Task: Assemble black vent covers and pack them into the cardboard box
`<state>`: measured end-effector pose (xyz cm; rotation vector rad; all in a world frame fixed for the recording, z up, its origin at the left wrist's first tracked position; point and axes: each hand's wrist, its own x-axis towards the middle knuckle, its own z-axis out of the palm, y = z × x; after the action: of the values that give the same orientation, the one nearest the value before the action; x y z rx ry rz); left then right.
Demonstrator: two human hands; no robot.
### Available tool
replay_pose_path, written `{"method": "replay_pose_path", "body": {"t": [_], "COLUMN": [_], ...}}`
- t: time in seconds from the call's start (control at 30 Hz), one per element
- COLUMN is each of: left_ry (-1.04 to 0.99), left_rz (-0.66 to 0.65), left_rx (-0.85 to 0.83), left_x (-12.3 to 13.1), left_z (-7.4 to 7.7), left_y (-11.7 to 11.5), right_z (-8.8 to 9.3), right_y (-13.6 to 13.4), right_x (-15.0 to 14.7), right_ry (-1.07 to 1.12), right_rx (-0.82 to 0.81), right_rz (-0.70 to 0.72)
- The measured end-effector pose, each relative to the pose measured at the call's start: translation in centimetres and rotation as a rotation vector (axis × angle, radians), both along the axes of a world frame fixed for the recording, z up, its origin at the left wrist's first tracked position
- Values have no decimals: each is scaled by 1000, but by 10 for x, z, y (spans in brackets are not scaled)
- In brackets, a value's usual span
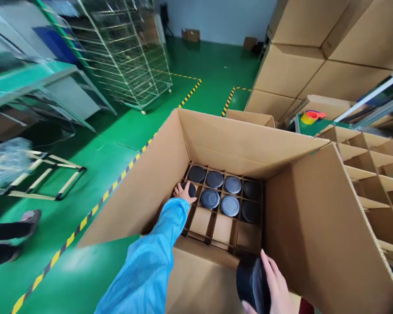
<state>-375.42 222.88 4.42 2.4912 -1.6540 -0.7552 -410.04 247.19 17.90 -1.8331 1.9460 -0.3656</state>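
Note:
In a large open cardboard box, a cardboard divider forms a grid of square cells. Several round black jars sit in its two farther rows, tops facing up. The nearest row of cells shows bare cardboard. At the left end of the second row, my left hand, in a blue sleeve, is closed around a black jar at its cell. Over the box's near side, my right hand grips another black jar, tipped on its side; part of that hand is cut off by the frame.
Another cardboard divider stands at the right. Stacked cartons rise behind it, near yellow tape. On the left are a wire cage trolley, a workbench, a pipe frame and a person's feet.

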Motion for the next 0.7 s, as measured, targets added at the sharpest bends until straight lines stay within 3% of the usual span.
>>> {"method": "replay_pose_path", "body": {"t": [0.13, 0.3, 0.37, 0.47, 0.7], "left_ry": [10, 9, -4, 2, 14], "left_rz": [-114, -239, -255, -304, -408], "left_rx": [31, -94, -145, -206, -247], "left_x": [-4, 2, 5, 8, 8], "left_z": [-25, -62, -73, -82, -85], "left_y": [-20, -31, -30, -25, -20], "right_z": [-12, -85, -111, -136, -157], "right_y": [-67, -128, -135, -134, -118], "right_x": [21, 13, 10, 11, 14], "right_ry": [99, 416, 445, 462, 430], "right_rx": [83, 436, 519, 548, 647], "right_rz": [-16, -409, -454, -461, -395]}}
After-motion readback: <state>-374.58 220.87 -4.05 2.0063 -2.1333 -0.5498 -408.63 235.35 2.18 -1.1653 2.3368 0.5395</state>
